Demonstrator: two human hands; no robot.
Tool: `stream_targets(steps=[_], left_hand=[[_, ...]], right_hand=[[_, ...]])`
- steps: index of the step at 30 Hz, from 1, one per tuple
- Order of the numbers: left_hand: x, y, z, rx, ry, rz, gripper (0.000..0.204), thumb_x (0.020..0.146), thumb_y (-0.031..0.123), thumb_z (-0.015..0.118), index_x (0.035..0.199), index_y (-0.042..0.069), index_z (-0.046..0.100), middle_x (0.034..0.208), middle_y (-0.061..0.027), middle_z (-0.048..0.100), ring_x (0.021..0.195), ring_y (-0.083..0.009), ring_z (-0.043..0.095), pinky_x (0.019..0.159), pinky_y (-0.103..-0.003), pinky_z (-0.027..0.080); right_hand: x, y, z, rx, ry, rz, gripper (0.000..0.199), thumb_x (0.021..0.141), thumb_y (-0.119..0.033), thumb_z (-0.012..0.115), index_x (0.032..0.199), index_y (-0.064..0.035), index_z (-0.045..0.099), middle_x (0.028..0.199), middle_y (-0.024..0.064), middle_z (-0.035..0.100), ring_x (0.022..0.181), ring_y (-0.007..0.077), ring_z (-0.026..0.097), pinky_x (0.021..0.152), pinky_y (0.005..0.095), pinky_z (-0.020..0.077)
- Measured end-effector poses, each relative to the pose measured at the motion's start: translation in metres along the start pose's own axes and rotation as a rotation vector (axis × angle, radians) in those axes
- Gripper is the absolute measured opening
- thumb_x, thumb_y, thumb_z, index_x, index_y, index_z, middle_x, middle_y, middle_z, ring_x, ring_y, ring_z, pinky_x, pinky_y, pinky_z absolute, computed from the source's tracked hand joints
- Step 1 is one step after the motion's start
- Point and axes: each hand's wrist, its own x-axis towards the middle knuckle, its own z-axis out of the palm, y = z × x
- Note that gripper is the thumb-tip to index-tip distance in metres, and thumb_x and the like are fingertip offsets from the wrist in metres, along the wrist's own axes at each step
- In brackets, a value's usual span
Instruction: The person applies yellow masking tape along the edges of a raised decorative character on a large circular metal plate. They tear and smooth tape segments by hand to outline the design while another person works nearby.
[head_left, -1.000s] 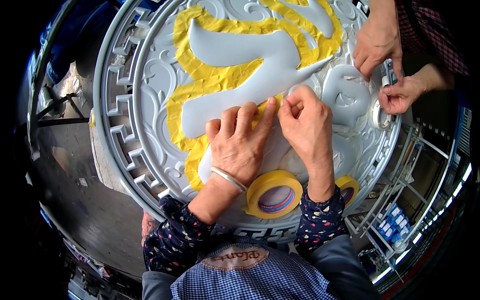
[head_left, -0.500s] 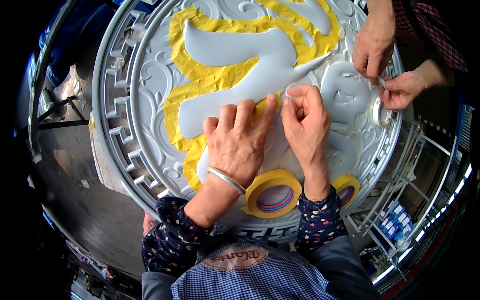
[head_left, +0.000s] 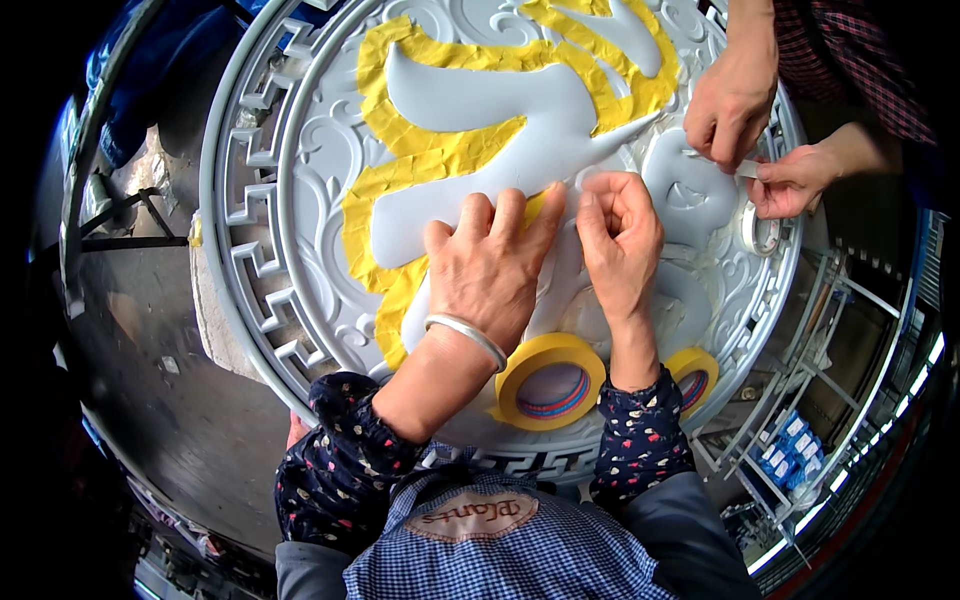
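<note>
Two hands work side by side on the large round pale-grey carved relief panel (head_left: 300, 230): the left hand (head_left: 490, 270) lies open and flat, fingers spread, pressing the yellow masking tape (head_left: 440, 160) at the edge of the raised smooth figure, while the right hand (head_left: 620, 235) is curled, fingertips pinching down a tape end just beside it. Such tape looks thin, light and easily torn or creased (best taken by a free edge). Since a second ago the hands have barely shifted. One yellow tape roll (head_left: 550, 380) lies between the wrists. A co-worker's hands (head_left: 760, 140) tear tape nearby.
</note>
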Motion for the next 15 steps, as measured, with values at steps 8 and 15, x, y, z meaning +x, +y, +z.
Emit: stream_targets(steps=[8, 15], left_hand=[[-0.026, -0.006, 0.007, -0.065, 0.067, 0.061, 0.069, 0.089, 0.017, 0.066, 0.155, 0.021, 0.050, 0.130, -0.0049, 0.054, 0.116, -0.0247, 0.054, 0.084, -0.043, 0.041], [-0.031, -0.007, 0.010, -0.048, 0.045, 0.031, 0.064, 0.088, 0.015, 0.063, 0.151, 0.014, 0.052, 0.135, -0.0064, 0.053, 0.123, -0.0273, 0.052, 0.092, -0.044, 0.042]], right_hand=[[-0.011, -0.009, -0.016, -0.006, -0.048, -0.077, 0.013, 0.108, -0.007, 0.058, 0.115, 0.0005, 0.066, 0.086, 0.0041, 0.062, 0.070, 0.0103, 0.062, 0.062, 0.0264, 0.0505], [-0.028, -0.020, -0.008, -0.855, -0.180, -0.528, 0.052, 0.089, 0.003, 0.065, 0.140, -0.0074, 0.067, 0.123, 0.0090, 0.060, 0.112, 0.0281, 0.060, 0.093, 0.0422, 0.0489]])
